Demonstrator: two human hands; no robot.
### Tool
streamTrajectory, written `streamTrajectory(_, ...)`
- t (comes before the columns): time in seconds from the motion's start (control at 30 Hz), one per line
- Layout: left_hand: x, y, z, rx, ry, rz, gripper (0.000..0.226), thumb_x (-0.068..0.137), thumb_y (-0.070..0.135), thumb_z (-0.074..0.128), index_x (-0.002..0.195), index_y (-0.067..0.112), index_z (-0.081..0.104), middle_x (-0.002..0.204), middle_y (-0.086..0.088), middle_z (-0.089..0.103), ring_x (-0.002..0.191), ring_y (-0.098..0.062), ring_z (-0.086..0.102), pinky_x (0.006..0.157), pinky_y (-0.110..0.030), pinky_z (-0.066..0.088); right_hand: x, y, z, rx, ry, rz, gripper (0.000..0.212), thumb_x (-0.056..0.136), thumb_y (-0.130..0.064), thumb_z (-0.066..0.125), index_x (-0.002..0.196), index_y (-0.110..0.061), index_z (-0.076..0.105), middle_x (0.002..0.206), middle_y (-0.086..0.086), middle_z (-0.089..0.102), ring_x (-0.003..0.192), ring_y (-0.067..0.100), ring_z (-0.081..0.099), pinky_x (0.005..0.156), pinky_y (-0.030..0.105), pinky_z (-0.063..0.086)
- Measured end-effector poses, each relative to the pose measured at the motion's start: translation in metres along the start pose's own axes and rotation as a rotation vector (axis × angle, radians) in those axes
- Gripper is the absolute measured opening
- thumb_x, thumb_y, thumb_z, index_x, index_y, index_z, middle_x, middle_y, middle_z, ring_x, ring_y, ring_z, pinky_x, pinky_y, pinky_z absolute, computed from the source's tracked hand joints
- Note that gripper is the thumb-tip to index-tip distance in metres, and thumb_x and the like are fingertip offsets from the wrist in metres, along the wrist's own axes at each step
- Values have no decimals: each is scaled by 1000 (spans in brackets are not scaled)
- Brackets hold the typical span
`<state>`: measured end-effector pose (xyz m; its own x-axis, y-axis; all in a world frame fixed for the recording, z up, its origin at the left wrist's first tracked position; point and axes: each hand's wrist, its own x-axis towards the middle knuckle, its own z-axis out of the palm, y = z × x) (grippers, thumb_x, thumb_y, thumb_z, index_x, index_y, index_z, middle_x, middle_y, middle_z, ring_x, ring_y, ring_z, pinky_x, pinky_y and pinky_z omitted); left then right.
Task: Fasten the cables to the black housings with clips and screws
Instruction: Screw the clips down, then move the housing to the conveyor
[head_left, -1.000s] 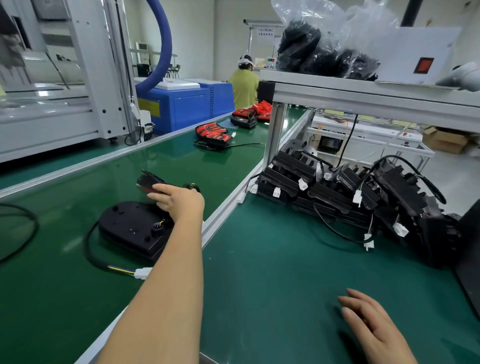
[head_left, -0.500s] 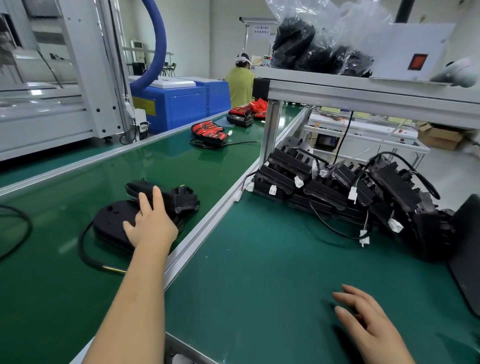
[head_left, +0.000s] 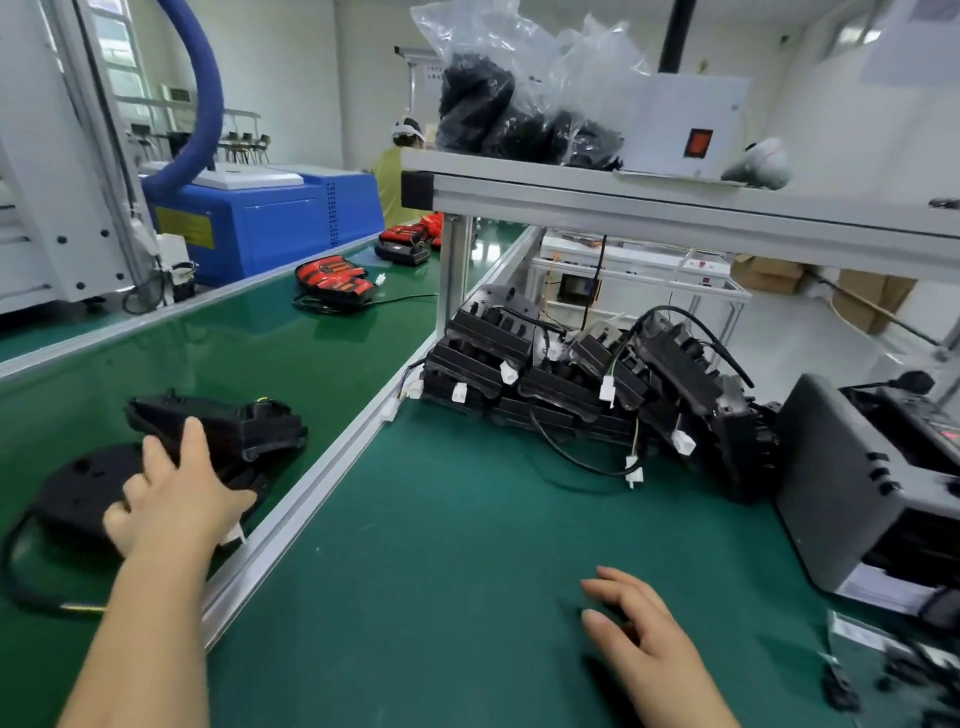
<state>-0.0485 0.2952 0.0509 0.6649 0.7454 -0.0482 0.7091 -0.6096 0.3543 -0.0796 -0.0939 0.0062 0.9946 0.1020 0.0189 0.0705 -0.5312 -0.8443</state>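
Our left hand (head_left: 171, 499) lays straight, parted fingers on one black housing (head_left: 228, 426) overlapping a second, round housing (head_left: 78, 488), both just left of the aluminium rail (head_left: 332, 467). Right of the rail, our right hand (head_left: 639, 629) rests loose-fingered on open green mat (head_left: 441, 571). Beyond it lies a pile of housings (head_left: 571, 374) too tangled to count, and above it clear bags (head_left: 519, 119) hold black parts.

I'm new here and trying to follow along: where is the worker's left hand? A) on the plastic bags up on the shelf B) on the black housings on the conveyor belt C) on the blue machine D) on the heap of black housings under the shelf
B: the left hand reaches out with its fingers touching the black housings that lie on the green conveyor belt.
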Motion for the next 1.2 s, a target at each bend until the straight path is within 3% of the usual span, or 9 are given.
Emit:
streamTrajectory(0.1,-11,19,-5,-98,145,45,88,81,55,63,149,26,15,159,-5,-3,143,-31,7,114,-54,12,7,-11,-13,133,6,98,25,88,-15,65,106,-31,58,123,-6,56,109,3,53,94,17,38)
streamTrajectory(0.2,-26,59,6,-145,296,287,68,85,47,61,142,18,37,159,-10,6,144,-32,6,115,-51,8,29,-29,-37,194,124,121,40,89,-25,63,127,-27,50,126,-11,52,114,6,50,93,22,35)
streamTrajectory(0.33,-55,120,38,-191,272,637,52,87,35,63,134,15,51,157,-10,14,144,-31,9,116,-46,10,89,-54,-82,198,433,63,60,88,-25,64,141,-14,38,143,3,41,128,17,42,109,35,33)
streamTrajectory(0.43,-76,148,67,-147,199,805,50,90,40,56,136,21,49,158,-5,13,145,-25,4,117,-42,9,142,-62,-110,-61,588,47,70,84,-33,65,143,-12,33,148,8,35,134,25,35,110,44,32)
streamTrajectory(0.57,-99,160,95,-144,101,931,49,93,45,51,137,26,45,159,1,10,146,-21,1,118,-38,5,191,-66,-125,-667,599,-41,99,75,-46,74,148,-11,17,154,11,22,141,29,22,113,43,24)
streamTrajectory(0.67,-107,157,102,-206,90,952,46,92,42,54,134,24,51,157,0,17,145,-22,6,117,-38,10,214,-63,-131,-923,493,-35,109,69,-53,75,149,-16,12,152,12,29,139,30,27,112,47,23)
streamTrajectory(0.77,-108,149,106,-202,74,936,45,92,43,52,134,26,49,157,3,16,145,-20,4,117,-36,10,226,-57,-131,-1005,428,-3,93,70,-52,72,144,-18,25,141,13,43,129,31,42,108,51,24)
streamTrajectory(1.0,-104,145,99,-389,4,865,40,92,36,55,130,24,54,154,5,25,144,-16,8,114,-39,19,207,-78,-140,-900,464,-105,66,70,-41,64,128,-17,45,122,8,56,114,29,51,103,50,31)
streamTrajectory(1.2,-116,162,74,-810,-287,706,25,92,33,56,115,27,61,123,8,58,113,-10,52,98,-30,41,112,-91,-126,-969,428,-216,54,70,-42,60,119,-23,47,110,1,57,106,26,53,96,43,34)
